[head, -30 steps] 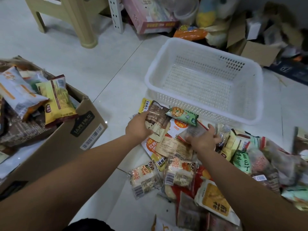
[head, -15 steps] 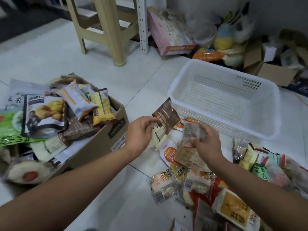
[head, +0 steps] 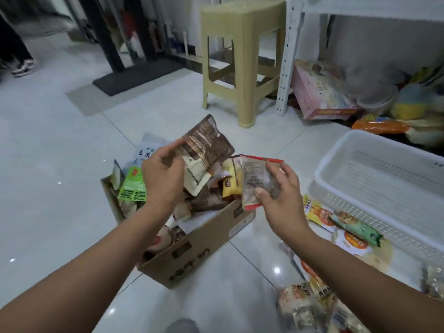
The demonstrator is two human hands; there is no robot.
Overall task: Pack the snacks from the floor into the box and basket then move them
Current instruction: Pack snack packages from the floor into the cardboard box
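Both hands had lifted off the floor pile and swung left since a second before, ending above the cardboard box (head: 192, 255) instead of in front of the basket. Left of the left hand (head: 163, 174) lay a wide stretch of bare tiled floor (head: 55, 164). That hand's curled fingers pinched a brown packet (head: 209, 143) and a pale packet (head: 195, 177) beneath it, both tilted over the box's open top. Below the hand the box was heaped, a green packet (head: 132, 188) poking past its left edge. The right hand (head: 281, 195) gripped a clear, red-edged packet (head: 252, 179) just above the box's right corner, near the left hand but apart from it. Right of and below this hand, loose snacks (head: 348, 227) lay on the floor beside the white basket (head: 322, 188), whose near rim stood apart from the box, bare tile between.
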